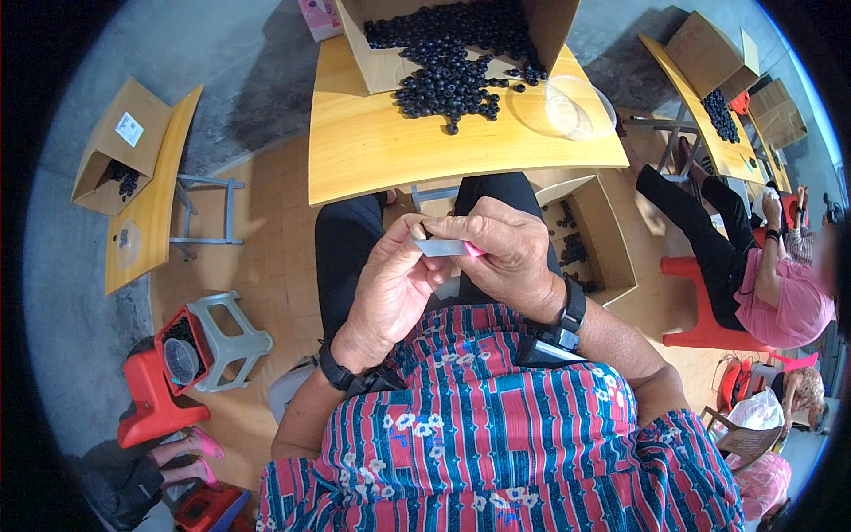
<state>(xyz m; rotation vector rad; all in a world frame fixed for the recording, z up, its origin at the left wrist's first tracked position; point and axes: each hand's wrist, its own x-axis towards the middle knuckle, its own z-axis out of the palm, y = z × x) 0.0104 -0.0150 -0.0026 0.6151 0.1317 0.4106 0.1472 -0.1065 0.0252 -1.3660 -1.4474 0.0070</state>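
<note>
Over on left: cardboard box (137, 142) on side table (152, 253), pale green stool (254, 346) nearby. To right, seated person (769, 270), pink shirt (789, 310), red stool (709, 338) underneath.

Pink handle (474, 249), partly hidden

I read a usable gap between left hand (383, 288) plus right hand (512, 253) and the yellow table (381, 155). Knife blade (441, 249) obstructs the space between fingers. Front-left tabletop passable, up to cardboard box (383, 80). Dark round pieces (443, 93) block its mouth's centre. Clear tub (578, 113) in the way right. Open carton (613, 239) crowds low right.
</note>
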